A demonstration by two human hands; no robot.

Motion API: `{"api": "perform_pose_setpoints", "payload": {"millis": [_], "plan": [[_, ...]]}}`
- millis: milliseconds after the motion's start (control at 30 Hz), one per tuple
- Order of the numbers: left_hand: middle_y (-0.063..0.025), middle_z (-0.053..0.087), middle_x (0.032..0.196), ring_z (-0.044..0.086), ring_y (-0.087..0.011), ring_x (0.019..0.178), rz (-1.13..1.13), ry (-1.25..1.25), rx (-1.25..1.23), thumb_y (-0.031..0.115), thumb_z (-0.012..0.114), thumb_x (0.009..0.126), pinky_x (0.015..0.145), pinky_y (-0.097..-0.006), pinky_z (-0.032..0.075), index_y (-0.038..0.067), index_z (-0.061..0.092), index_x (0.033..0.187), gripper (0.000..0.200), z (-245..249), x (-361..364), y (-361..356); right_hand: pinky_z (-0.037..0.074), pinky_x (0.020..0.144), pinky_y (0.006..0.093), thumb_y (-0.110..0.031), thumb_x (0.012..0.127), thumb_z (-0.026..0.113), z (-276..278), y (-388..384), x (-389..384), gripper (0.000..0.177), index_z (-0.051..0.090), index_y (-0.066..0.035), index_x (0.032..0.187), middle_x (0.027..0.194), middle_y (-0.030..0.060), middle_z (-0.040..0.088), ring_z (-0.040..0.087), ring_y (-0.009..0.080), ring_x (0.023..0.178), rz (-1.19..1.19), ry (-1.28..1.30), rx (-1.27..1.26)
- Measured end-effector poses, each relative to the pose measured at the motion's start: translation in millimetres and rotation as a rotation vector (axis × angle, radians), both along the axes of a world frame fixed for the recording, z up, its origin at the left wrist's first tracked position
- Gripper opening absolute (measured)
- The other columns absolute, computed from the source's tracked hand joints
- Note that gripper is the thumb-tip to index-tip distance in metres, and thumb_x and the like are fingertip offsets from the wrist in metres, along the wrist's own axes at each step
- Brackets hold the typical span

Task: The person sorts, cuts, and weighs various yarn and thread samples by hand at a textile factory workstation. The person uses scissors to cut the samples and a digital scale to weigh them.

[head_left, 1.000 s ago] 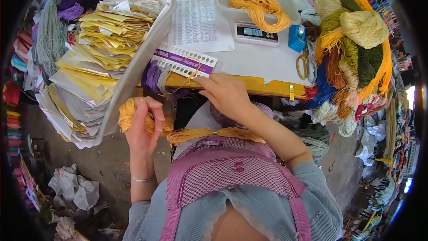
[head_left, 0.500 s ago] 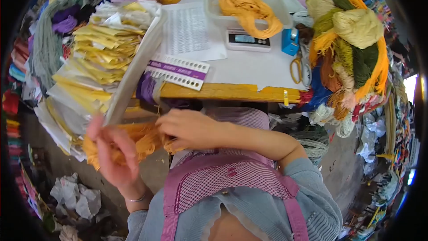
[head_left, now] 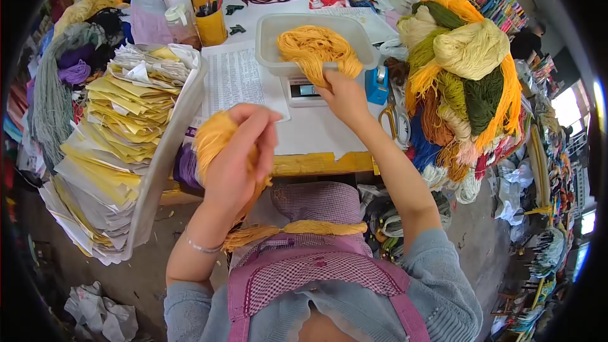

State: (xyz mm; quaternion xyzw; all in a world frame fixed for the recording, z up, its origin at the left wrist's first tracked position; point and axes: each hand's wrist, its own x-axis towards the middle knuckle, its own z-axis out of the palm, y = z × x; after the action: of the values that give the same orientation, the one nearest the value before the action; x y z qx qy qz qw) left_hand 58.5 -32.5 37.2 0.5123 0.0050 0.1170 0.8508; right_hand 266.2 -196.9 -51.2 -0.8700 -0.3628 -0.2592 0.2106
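Observation:
My left hand (head_left: 235,161) is raised in front of the table edge, its fingers closed round a bunch of orange yarn (head_left: 214,138) whose strands trail down toward my lap. My right hand (head_left: 347,98) reaches over the table and pinches the hanging end of an orange yarn skein (head_left: 316,47). Most of that skein lies in a clear plastic tub (head_left: 267,47), and part drapes over the front rim. Under the tub sits a digital scale (head_left: 297,94), partly covered by the yarn and my right hand. Across my lap rests a narrow orange hank (head_left: 316,228).
A tall stack of yellow and white papers (head_left: 130,120) leans at the left. To the right are scissors (head_left: 387,120), a blue box-like item (head_left: 378,85) and a large heap of coloured skeins (head_left: 472,50). A printed sheet (head_left: 231,76) lies beside the tub.
My right hand has moved from the yarn by the table's front edge to the skein in the tub. My left hand has risen and closed on orange yarn. The view has shifted.

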Motion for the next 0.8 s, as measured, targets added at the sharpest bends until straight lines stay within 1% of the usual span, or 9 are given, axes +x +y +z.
{"api": "perform_pose_setpoints", "payload": {"millis": [67, 100, 167, 200, 300, 533, 600, 667, 800], "plan": [[-0.0025, 0.058, 0.08, 0.045, -0.0049, 0.05, 0.029, 0.06, -0.023, 0.018, 0.052, 0.096, 0.038, -0.0174, 0.029, 0.003, 0.063, 0.099, 0.018, -12.6, 25.6, -0.4, 0.039, 0.04, 0.025, -0.031, 0.087, 0.067, 10.6, -1.8, -2.5, 0.032, 0.06, -0.001, 0.096, 0.09, 0.0059, 0.068, 0.054, 0.0122, 0.05, 0.177, 0.921, 0.26], [-0.0019, 0.06, 0.087, 0.049, -0.0051, 0.059, 0.037, 0.097, 0.007, 0.021, 0.055, 0.094, 0.042, -0.0174, 0.032, 0.004, 0.064, 0.106, 0.023, -24.6, 38.4, 3.0, 0.039, 0.04, 0.025, -0.031, 0.087, 0.067, 22.0, -2.9, -9.2, 0.032, 0.06, -0.001, 0.096, 0.09, 0.0059, 0.068, 0.054, 0.0122, 0.05, 0.184, 0.921, 0.253], [-0.0019, 0.062, 0.092, 0.053, -0.0064, 0.07, 0.102, 0.213, 0.051, 0.025, 0.058, 0.093, 0.048, -0.019, 0.035, 0.005, 0.064, 0.109, 0.027, -42.5, 62.5, 1.1, 0.028, 0.034, 0.0187, -0.029, 0.092, 0.061, 46.1, -6.0, -27.5, 0.024, 0.059, -0.005, 0.093, 0.077, -0.0001, 0.062, 0.046, 0.003, 0.044, 0.429, 1.44, 0.564], [-0.0016, 0.064, 0.094, 0.053, -0.0079, 0.078, 0.065, 0.256, 0.088, 0.029, 0.06, 0.091, 0.057, -0.021, 0.039, 0.004, 0.065, 0.11, 0.032, -45.8, 70.2, 0.1, 0.028, 0.034, 0.0187, -0.029, 0.092, 0.061, 52.4, -5.3, -34.4, 0.024, 0.059, -0.005, 0.093, 0.077, -0.0001, 0.062, 0.046, 0.003, 0.044, 0.43, 1.446, 0.562], [-0.0002, 0.063, 0.089, 0.05, -0.0048, 0.076, -0.039, 0.197, 0.23, 0.027, 0.061, 0.091, 0.053, -0.0192, 0.033, 0.005, 0.067, 0.108, 0.028, -46.4, 79.3, -8.3, 0.024, 0.033, 0.0169, -0.029, 0.094, 0.058, 59.2, -5.4, -43.0, 0.023, 0.059, -0.007, 0.093, 0.07, -0.0016, 0.057, 0.045, 0.0018, 0.043, 0.446, 1.459, 0.57], [-0.0038, 0.065, 0.089, 0.059, -0.0116, 0.083, -0.01, 0.096, 0.09, 0.02, 0.066, 0.087, 0.074, -0.0264, 0.045, -0.001, 0.065, 0.105, 0.028, -59.6, 87.1, -9.7, 0.025, 0.032, 0.0166, -0.031, 0.094, 0.059, 59.9, -5.9, -49.6, 0.024, 0.058, -0.006, 0.093, 0.062, -0.0026, 0.054, 0.045, 0.0034, 0.039, 0.358, 1.403, 0.543], [-0.003, 0.065, 0.089, 0.058, -0.0107, 0.081, -0.002, 0.071, 0.1, 0.02, 0.066, 0.087, 0.072, -0.0257, 0.045, 0.0, 0.065, 0.104, 0.027, -69.6, 88.6, -7.1, 0.025, 0.032, 0.0165, -0.031, 0.094, 0.059, 59.7, -4.7, -52.1, 0.025, 0.059, -0.006, 0.092, 0.061, -0.0027, 0.054, 0.045, 0.0035, 0.038, 0.362, 1.412, 0.543], [-0.0023, 0.065, 0.088, 0.057, -0.0098, 0.08, 0.004, 0.043, 0.113, 0.019, 0.065, 0.087, 0.07, -0.0249, 0.044, 0.0, 0.065, 0.104, 0.025, -71.0, 87.4, -3.5, 0.03, 0.033, 0.0172, -0.026, 0.094, 0.057, 59.6, -4.5, -54.2, 0.026, 0.061, -0.001, 0.099, 0.088, 0.0052, 0.069, 0.049, 0.0038, 0.043, 0.369, 1.399, 0.557], [0.0003, 0.065, 0.087, 0.053, -0.0064, 0.076, 0.038, 0.179, 0.141, 0.022, 0.066, 0.086, 0.059, -0.0214, 0.037, 0.004, 0.067, 0.098, 0.022, -53.9, 81.8, 1.4, 0.03, 0.034, 0.0173, -0.024, 0.092, 0.06, 58.9, -4.5, -52.1, 0.025, 0.061, -0.001, 0.102, 0.089, 0.0047, 0.069, 0.05, 0.0038, 0.045, 0.378, 1.322, 0.625]]}}
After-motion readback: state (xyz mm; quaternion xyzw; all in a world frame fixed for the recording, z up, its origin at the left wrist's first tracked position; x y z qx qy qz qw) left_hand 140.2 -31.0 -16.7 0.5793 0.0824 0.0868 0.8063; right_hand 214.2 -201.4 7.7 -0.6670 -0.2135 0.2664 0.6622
